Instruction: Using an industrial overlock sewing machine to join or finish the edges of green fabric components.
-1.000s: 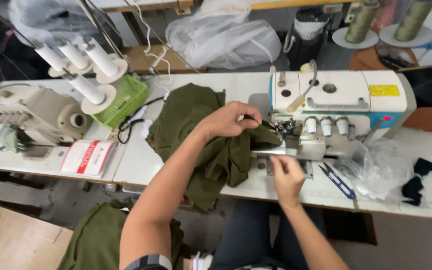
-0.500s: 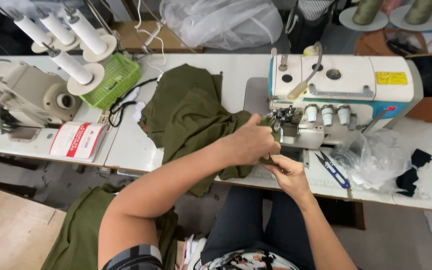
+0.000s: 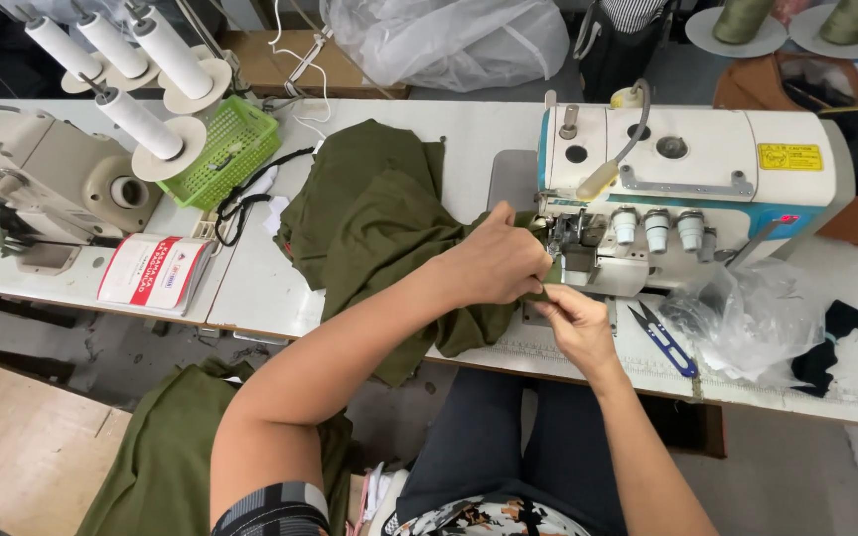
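An olive green garment (image 3: 379, 228) lies bunched on the white table (image 3: 260, 288), left of a white and blue sewing machine (image 3: 687, 179). My left hand (image 3: 494, 263) grips a fold of the fabric right at the machine's needle area. My right hand (image 3: 573, 323) pinches the same fabric edge from below, just in front of the presser foot. The two hands touch each other. The needle itself is hidden behind my left hand.
Blue-handled thread snips (image 3: 662, 337) and a crumpled clear plastic bag (image 3: 747, 318) lie right of my hands. A second beige machine (image 3: 42, 189), white thread cones (image 3: 141, 124), a green basket (image 3: 225, 154) and a red-and-white packet (image 3: 151, 273) sit left. More olive fabric (image 3: 161, 457) hangs below the table.
My left hand slid right along the fabric to the machine's needle area. My right hand rose from the table to meet it and pinch the fabric edge.
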